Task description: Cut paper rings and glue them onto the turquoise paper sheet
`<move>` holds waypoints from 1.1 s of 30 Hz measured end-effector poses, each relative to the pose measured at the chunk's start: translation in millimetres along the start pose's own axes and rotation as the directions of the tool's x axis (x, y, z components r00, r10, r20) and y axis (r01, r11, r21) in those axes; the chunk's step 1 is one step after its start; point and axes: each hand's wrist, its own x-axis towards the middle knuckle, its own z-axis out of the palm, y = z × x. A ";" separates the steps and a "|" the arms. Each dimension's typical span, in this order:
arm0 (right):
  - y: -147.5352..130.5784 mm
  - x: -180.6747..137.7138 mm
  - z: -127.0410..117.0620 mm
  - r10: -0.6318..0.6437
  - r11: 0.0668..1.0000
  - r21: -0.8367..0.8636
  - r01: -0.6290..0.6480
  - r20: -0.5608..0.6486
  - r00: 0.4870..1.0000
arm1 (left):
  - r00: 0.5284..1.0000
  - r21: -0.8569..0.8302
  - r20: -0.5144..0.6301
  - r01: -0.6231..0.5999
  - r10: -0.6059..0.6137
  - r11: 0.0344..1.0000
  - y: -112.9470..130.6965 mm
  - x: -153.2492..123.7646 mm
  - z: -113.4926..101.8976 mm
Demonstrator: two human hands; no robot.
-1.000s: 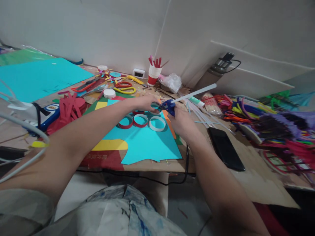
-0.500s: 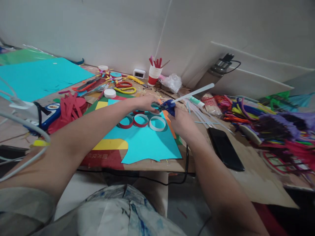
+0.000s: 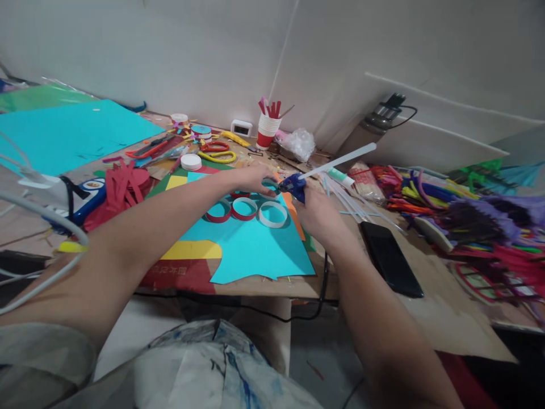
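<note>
My right hand [image 3: 315, 209] is closed round a blue hot glue gun [image 3: 294, 185]. A long white glue stick [image 3: 340, 161] sticks out of its back end, up to the right. The gun's nozzle points left at a white ring [image 3: 272, 186], which the fingers of my left hand [image 3: 255, 179] hold. Part of that ring is hidden behind the fingers. Nearer to me, red rings [image 3: 244, 209] and another white ring [image 3: 273, 215] stand on a bright blue sheet [image 3: 259, 250] with an uneven front edge.
Scissors with yellow handles [image 3: 218, 157] and a white lid [image 3: 191, 162] lie beyond my left forearm. Red strips [image 3: 121, 187] are at left. A black phone [image 3: 390, 258], loose glue sticks [image 3: 347, 199] and pipe cleaners [image 3: 426, 187] lie at right. A paper cup [image 3: 268, 130] stands at the back.
My right hand and the glue gun have shifted slightly to the right, and the glue stick's end with them. My left hand stays almost in place.
</note>
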 end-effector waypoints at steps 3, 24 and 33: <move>-0.8 0.2 0.1 0.009 1.000 0.000 -0.009 0.014 1.000 | 1.000 -0.017 0.003 -0.019 0.019 1.000 0.8 -0.6 -0.5; 9.3 3.5 4.7 -0.030 0.999 0.040 0.030 -0.019 0.999 | 0.999 -0.064 -0.008 -0.032 0.032 0.997 -2.5 -1.2 1.5; 9.7 2.9 4.0 -0.022 1.000 0.006 0.022 -0.020 1.000 | 1.000 -0.061 0.004 -0.025 0.025 0.998 0.6 -2.5 0.0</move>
